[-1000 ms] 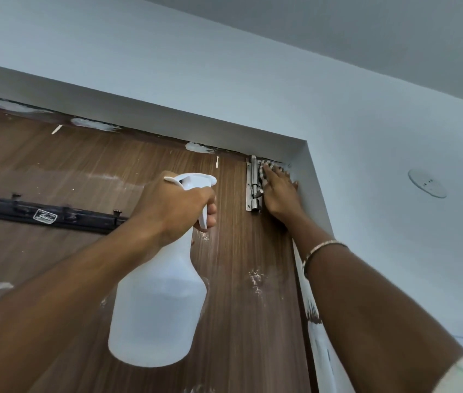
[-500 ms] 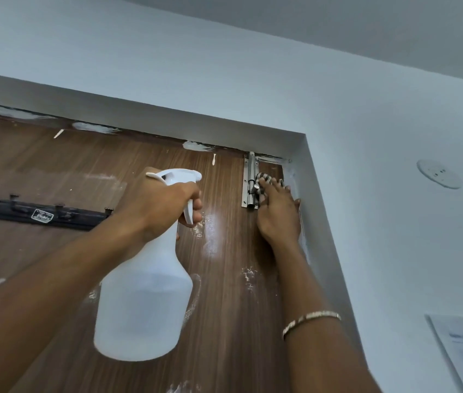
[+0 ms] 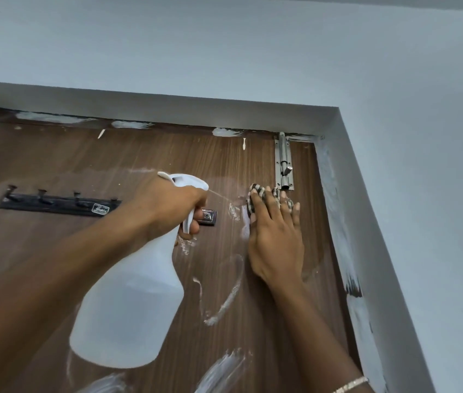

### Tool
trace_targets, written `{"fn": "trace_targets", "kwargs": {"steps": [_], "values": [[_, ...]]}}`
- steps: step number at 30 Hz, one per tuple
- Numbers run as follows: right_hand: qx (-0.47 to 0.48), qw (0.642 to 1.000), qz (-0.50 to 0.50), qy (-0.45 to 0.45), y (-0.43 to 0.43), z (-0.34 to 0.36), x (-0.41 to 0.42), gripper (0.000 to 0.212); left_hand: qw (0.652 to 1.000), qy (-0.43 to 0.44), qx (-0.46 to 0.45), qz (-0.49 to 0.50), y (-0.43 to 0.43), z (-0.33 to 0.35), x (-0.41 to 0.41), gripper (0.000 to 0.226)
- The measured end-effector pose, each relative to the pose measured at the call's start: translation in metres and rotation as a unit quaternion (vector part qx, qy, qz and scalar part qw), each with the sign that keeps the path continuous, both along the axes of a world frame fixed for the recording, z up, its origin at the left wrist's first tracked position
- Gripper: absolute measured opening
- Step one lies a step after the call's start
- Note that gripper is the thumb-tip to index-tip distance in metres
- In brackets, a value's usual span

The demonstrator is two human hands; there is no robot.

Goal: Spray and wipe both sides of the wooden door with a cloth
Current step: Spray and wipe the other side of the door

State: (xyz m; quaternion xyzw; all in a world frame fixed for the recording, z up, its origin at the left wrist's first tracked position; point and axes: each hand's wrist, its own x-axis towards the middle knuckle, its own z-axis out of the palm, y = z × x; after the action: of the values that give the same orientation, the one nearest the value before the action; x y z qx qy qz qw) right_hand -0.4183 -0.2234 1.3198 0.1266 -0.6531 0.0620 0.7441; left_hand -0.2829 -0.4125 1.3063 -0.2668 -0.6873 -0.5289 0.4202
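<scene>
While the brown wood-grain door [image 3: 63,160] filled the left and centre of the frame, the left grip [image 3: 173,211] was curled round the neck of a translucent white plastic spray bottle [image 3: 131,313], one finger on its trigger. The right grip [image 3: 277,239], fingers straight, pressed a checked cloth [image 3: 257,194] flat against the door just below a steel slide bolt [image 3: 282,165] at upper right. White streaks [image 3: 224,304] marked the lower door.

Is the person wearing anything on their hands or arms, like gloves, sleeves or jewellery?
The left hand and the right hand are bare, with no gloves. Both forearms are uncovered as far as the picture reaches, and no sleeve is in view. The only thing worn is a thin, pale, beaded-looking bracelet around the right wrist.
</scene>
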Motion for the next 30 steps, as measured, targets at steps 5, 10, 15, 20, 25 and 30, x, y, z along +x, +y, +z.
{"fn": "trace_targets", "kwargs": {"steps": [5, 10, 15, 20, 25, 30], "values": [[-0.010, 1.000, 0.008, 0.014, -0.020, 0.007, -0.001, 0.054, 1.000, -0.002, 0.012, 0.020, -0.012, -0.002, 0.000, 0.024], [0.078, 0.997, 0.006, 0.000, -0.046, -0.012, 0.000, 0.052, 0.999, 0.023, 0.034, 0.000, -0.029, -0.006, -0.002, 0.021], [0.100, 0.995, -0.014, -0.010, -0.040, 0.015, 0.000, 0.051, 0.999, -0.002, 0.044, -0.026, -0.053, -0.012, -0.015, 0.018], [0.054, 0.997, -0.022, -0.041, -0.062, 0.083, 0.002, 0.051, 0.998, 0.019, 0.057, -0.034, -0.075, -0.014, -0.031, 0.016], [0.167, 0.983, 0.009, -0.076, -0.060, 0.068, 0.004, 0.054, 0.996, 0.035, 0.062, -0.047, -0.103, -0.015, -0.040, 0.018], [0.218, 0.964, 0.043, -0.149, -0.035, 0.070, 0.015, 0.054, 0.997, 0.031, 0.055, -0.035, -0.145, -0.010, -0.048, 0.015]]}}
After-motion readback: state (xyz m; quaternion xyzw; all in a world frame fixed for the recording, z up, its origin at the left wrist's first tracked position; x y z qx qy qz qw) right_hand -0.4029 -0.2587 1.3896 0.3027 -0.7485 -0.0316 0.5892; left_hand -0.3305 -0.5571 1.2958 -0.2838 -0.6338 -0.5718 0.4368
